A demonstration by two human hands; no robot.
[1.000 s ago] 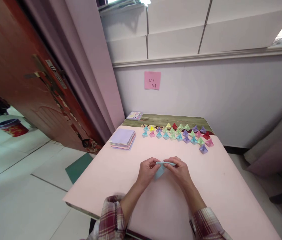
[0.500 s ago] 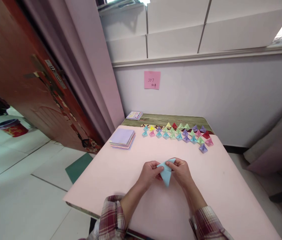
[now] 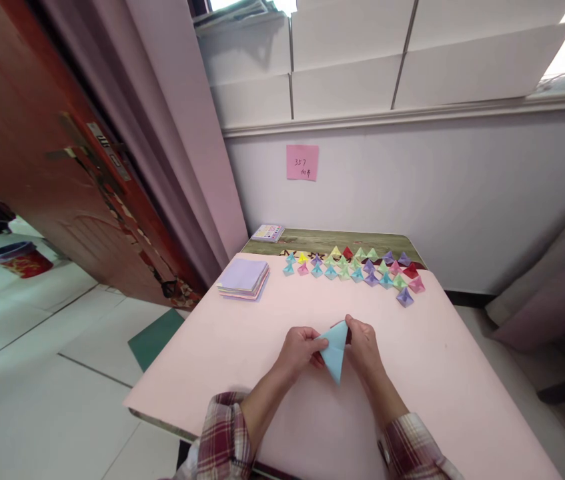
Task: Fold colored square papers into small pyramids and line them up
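A light blue sheet of origami paper (image 3: 335, 353), folded into a triangle with one point facing down, is held between my hands above the table. My left hand (image 3: 301, 348) pinches its left corner, thumb in front and fingers behind. At the upper right corner, my right hand (image 3: 362, 341) grips the paper between thumb and fingertips. Part of the right fingers is hidden behind the paper. Beyond my hands stand rows of small folded paper pieces in several colours, the closest being a purple one (image 3: 405, 297).
A stack of coloured paper squares (image 3: 243, 277) lies on the pink-covered table (image 3: 202, 360) at left. Behind it rests a paper pack (image 3: 268, 232). A pink note (image 3: 303, 163) is stuck on the wall. The red door (image 3: 62, 173) and a bucket (image 3: 19, 259) are at left.
My right thumb has moved up to the paper's top right corner. The flap across the top has shifted, so the paper now shows as a larger plain triangle. My left hand keeps its pinch.
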